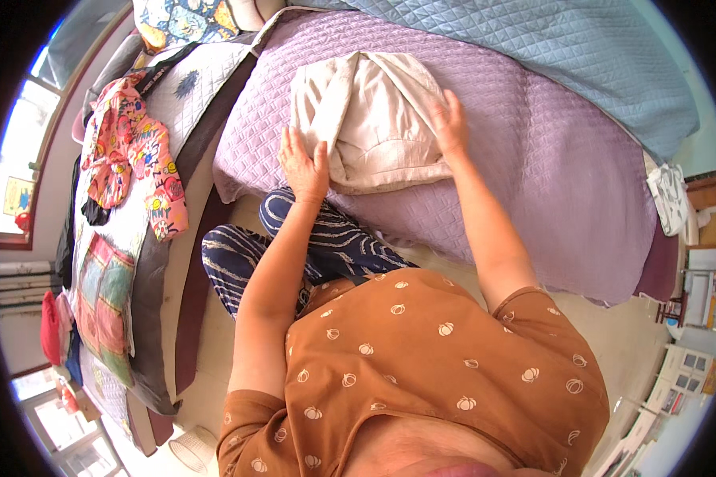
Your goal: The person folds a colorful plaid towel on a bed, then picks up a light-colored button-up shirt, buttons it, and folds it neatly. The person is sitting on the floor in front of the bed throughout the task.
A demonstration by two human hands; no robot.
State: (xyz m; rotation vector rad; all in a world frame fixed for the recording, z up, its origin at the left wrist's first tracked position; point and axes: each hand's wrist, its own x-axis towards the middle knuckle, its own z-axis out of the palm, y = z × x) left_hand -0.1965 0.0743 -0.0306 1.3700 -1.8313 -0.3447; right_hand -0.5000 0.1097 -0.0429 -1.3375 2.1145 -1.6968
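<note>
A pale beige cloth garment (376,125) lies on a purple quilted bedspread (549,173), with its side parts folded inward and creases across the middle. My left hand (304,167) rests on the garment's left edge, thumb spread away from the fingers. On the opposite edge lies my right hand (450,125), fingers spread against the cloth. Neither hand visibly pinches the fabric, though the undersides of both are hidden. A curved seam runs near the garment's lower hem, on the side closest to me.
Left of me, another bed bears a pink printed garment (134,149) and a patchwork pillow (104,304). A blue quilted cover (531,42) lies along the far side. Folded white cloth (668,197) sits at the right corner. A woven basket (194,447) stands on the floor.
</note>
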